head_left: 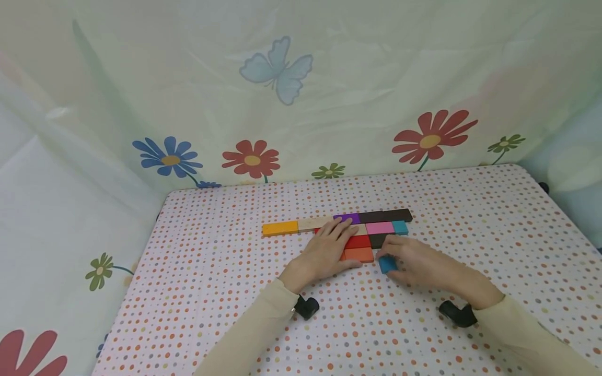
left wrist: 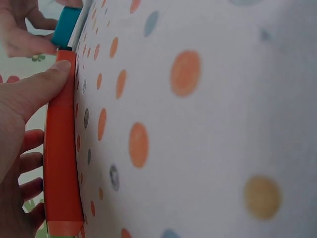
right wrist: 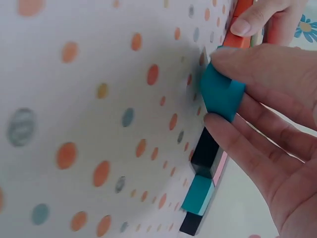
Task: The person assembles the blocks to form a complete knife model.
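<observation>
A blue block (head_left: 388,264) is pinched between the thumb and fingers of my right hand (head_left: 420,261), just right of the front row's orange block (head_left: 359,255). In the right wrist view the same blue block (right wrist: 220,94) looks tilted, one end off the cloth. My left hand (head_left: 324,253) rests across the rows of flat coloured blocks, its thumb on the orange block's near side. Behind the front row lie a red block (head_left: 358,241) and a black block (head_left: 380,241). Beyond them come a pink block (head_left: 380,227) and a small teal block (head_left: 400,227). Some blocks are hidden beneath my left hand.
The back row runs from a yellow block (head_left: 280,228) through a plain wood block (head_left: 314,224) and a purple block (head_left: 346,218) to dark brown blocks (head_left: 385,215). All lie on a dotted tablecloth (head_left: 211,292), with a flowered curtain (head_left: 329,136) behind.
</observation>
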{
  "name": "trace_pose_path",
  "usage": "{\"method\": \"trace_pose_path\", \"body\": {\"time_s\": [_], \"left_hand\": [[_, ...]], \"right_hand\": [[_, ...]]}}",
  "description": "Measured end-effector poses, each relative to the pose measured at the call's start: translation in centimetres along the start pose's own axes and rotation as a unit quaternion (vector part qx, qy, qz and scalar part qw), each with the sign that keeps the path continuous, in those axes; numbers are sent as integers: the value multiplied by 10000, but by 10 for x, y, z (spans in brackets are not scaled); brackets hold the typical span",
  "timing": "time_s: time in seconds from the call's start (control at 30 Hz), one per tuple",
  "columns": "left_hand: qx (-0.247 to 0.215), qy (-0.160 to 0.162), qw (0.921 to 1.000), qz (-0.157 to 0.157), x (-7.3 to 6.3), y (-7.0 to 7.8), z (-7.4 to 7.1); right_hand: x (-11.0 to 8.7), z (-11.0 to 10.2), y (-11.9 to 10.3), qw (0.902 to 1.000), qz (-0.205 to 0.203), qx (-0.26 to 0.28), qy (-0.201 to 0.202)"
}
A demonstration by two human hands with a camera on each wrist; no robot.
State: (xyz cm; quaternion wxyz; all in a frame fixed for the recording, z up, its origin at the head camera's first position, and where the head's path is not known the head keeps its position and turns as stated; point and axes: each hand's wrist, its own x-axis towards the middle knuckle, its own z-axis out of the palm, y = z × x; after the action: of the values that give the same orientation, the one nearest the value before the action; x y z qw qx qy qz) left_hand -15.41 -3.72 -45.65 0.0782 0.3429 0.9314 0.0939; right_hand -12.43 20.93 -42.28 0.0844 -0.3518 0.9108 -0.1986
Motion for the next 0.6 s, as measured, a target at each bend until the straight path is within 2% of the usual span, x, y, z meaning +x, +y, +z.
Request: {"method": "trace_pose_path", "body": {"time_s": [0.4, 0.6], "left_hand": [[6, 21, 10000, 11, 1, -1, 0], [-9, -8, 10000, -5, 2, -2, 2]], "right_hand": [[17, 0, -2, 9977, -50, -606, 285], [20, 0, -3, 9977, 2, -615, 281]]}}
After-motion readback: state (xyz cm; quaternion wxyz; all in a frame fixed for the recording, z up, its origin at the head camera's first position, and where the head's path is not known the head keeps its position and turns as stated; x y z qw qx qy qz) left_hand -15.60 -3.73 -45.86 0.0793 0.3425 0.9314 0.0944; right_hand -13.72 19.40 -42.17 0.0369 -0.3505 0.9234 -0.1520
